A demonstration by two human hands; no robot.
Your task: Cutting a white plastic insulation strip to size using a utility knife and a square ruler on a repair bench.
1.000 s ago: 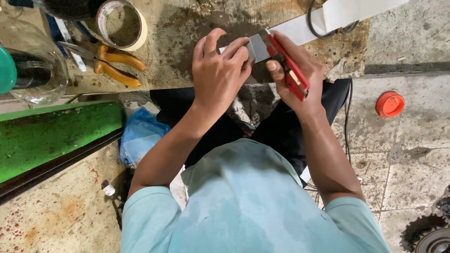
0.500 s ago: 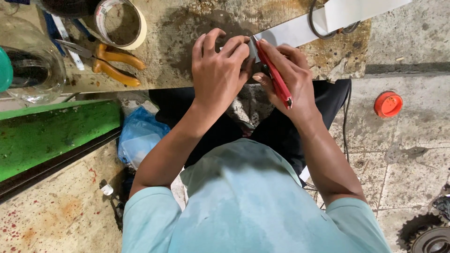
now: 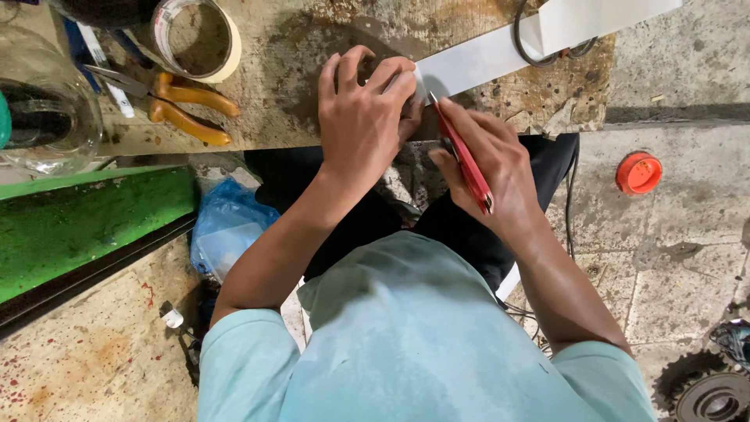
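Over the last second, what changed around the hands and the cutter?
The left hand curled over the small grey piece, which was in plain view a second ago and is now hidden under its fingers. The right hand swung the red utility knife in, tip now at the left fingers by the end of the white strip. Unchanged: orange-handled pliers, tape roll, orange cap.

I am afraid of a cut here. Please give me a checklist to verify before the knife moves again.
1. Right hand has firm grip on red utility knife: ok.
2. Blade tip meets white strip: ok.
3. Left hand presses the strip end down: ok.
4. Left fingertips away from blade: not ok, very close.
5. Strip flat on workbench: cannot tell, hand covers it.
6. Orange-handled pliers away from cutting area: ok.
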